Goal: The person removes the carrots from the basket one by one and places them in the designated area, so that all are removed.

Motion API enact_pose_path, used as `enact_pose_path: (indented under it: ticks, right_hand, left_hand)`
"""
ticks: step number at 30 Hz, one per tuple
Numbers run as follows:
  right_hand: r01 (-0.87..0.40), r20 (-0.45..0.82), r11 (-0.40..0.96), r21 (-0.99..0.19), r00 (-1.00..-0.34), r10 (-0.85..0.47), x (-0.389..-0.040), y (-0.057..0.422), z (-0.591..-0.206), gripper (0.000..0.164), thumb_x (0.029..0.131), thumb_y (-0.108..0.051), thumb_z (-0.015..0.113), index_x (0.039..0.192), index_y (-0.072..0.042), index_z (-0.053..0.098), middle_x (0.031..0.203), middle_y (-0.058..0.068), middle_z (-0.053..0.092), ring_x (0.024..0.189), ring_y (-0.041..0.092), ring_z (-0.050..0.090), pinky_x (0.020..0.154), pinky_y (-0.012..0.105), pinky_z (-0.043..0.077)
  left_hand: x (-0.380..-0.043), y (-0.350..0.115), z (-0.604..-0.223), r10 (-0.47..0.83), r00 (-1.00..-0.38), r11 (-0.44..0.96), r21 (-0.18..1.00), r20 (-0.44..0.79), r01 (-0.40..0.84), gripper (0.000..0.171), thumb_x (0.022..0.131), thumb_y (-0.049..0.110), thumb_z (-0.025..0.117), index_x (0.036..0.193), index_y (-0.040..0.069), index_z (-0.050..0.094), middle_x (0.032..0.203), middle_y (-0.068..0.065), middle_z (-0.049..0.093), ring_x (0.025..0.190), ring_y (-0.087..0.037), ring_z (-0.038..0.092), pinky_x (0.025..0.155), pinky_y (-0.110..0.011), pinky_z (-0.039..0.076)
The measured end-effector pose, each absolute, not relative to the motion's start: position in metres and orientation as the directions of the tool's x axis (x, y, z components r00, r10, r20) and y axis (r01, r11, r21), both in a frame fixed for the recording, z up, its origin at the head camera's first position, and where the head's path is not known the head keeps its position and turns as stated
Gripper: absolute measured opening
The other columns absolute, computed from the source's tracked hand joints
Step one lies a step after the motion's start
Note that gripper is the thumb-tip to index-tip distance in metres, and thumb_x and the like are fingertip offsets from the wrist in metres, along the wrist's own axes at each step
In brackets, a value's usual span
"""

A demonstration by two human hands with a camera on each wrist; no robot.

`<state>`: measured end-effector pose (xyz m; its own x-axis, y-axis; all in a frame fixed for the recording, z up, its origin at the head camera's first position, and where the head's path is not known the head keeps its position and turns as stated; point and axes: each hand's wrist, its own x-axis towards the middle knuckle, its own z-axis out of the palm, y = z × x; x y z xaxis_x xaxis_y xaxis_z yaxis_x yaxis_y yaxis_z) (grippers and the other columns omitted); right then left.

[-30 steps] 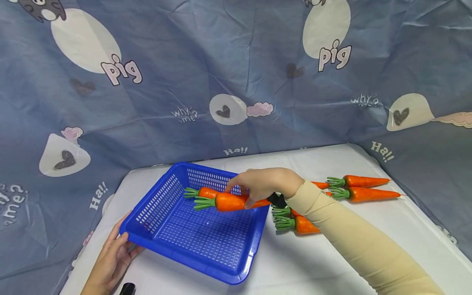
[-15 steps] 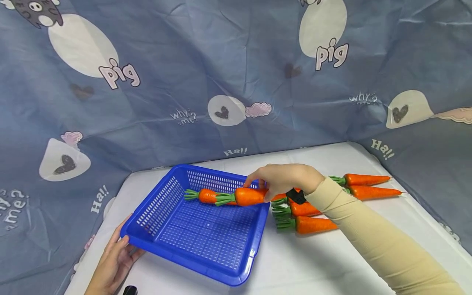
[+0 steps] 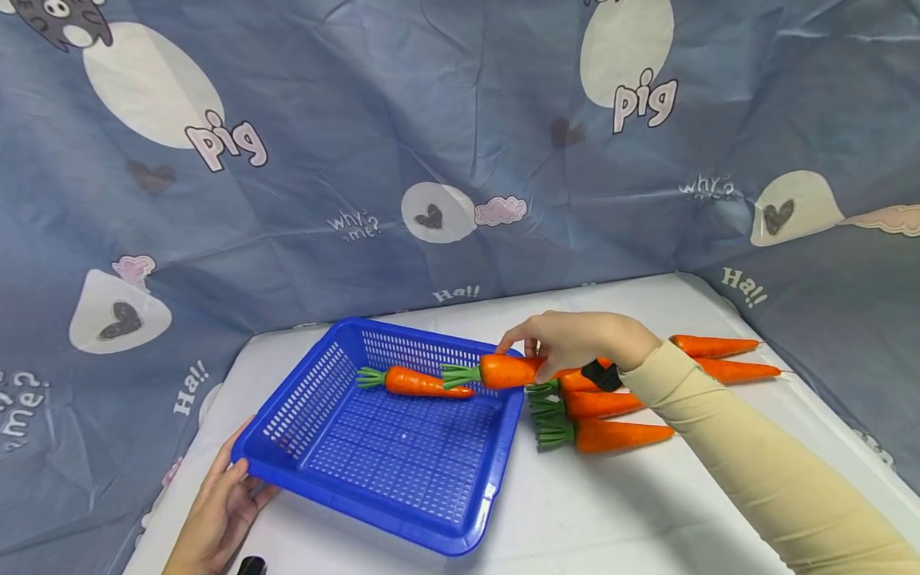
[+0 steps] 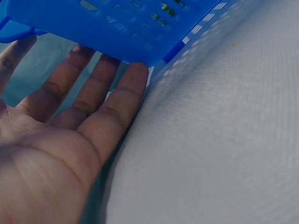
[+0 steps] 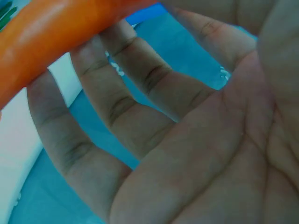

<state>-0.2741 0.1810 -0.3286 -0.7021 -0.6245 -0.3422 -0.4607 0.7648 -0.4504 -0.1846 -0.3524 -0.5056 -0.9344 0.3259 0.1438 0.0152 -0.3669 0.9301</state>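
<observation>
My right hand point(image 3: 575, 339) pinches a carrot point(image 3: 506, 372) by its body, its green stub leaves pointing left, above the right side of a blue plastic basket point(image 3: 467, 527). In the right wrist view the fingertips touch the orange body of that carrot point(image 5: 70, 32). A second carrot point(image 3: 424, 383) lies on the basket floor near the back wall. At the basket's front left corner my left hand point(image 3: 219, 507) holds the rim, thumb on top. The left wrist view shows the fingers of the left hand point(image 4: 70, 121) against the basket's outer wall point(image 4: 107, 28).
Right of the basket lie several carrots in a row, among them the front carrot point(image 3: 621, 436). Farther right are two more, such as the back carrot point(image 3: 715, 346), partly behind the sleeve point(image 3: 762, 463). A white cloth point(image 3: 575, 519) covers the table; a patterned blue curtain point(image 3: 323, 160) hangs behind.
My right hand has moved right with its carrot, from over the basket's middle to near its right rim. The carrot lying in the basket now shows whole. My left hand stays at the corner.
</observation>
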Motion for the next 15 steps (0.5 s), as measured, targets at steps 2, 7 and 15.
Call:
enact_pose_path:
  ticks: [2,7,15]
  right_hand:
    - [-0.467,-0.333,0.758,-0.456,-0.700,-0.632,-0.273,0.185,-0.328,0.059,0.096,-0.004,0.079,0.150,-0.020,0.061,0.119,0.009,0.070,0.108,0.022,0.068,0.094,0.035,0.062]
    - [-0.486,-0.297,0.743,-0.460,-0.704,-0.645,-0.271,0.195,-0.330,0.059,0.096,-0.002,0.078,0.150,-0.021,0.061,0.115,0.007,0.070,0.106,0.022,0.068,0.096,0.036,0.061]
    - [-0.485,-0.234,0.742,-0.463,-0.740,-0.630,-0.263,0.225,-0.340,0.057,0.094,-0.003,0.080,0.144,-0.023,0.064,0.114,0.004,0.070,0.107,0.022,0.067,0.099,0.043,0.058]
  left_hand:
    - [-0.185,-0.352,-0.506,0.335,-0.930,-0.376,0.926,0.149,0.013,0.057,0.117,0.007,0.023,0.166,0.033,0.038,0.152,0.009,0.063,0.130,-0.011,0.068,0.101,-0.036,0.060]
    - [-0.186,-0.354,-0.506,0.344,-0.926,-0.402,0.916,0.157,0.006,0.057,0.117,0.007,0.022,0.166,0.033,0.038,0.153,0.008,0.063,0.131,-0.012,0.068,0.101,-0.036,0.061]
    - [-0.187,-0.353,-0.508,0.351,-0.921,-0.413,0.911,0.168,0.009,0.058,0.117,0.007,0.022,0.164,0.033,0.040,0.153,0.009,0.063,0.132,-0.012,0.068,0.102,-0.036,0.060]
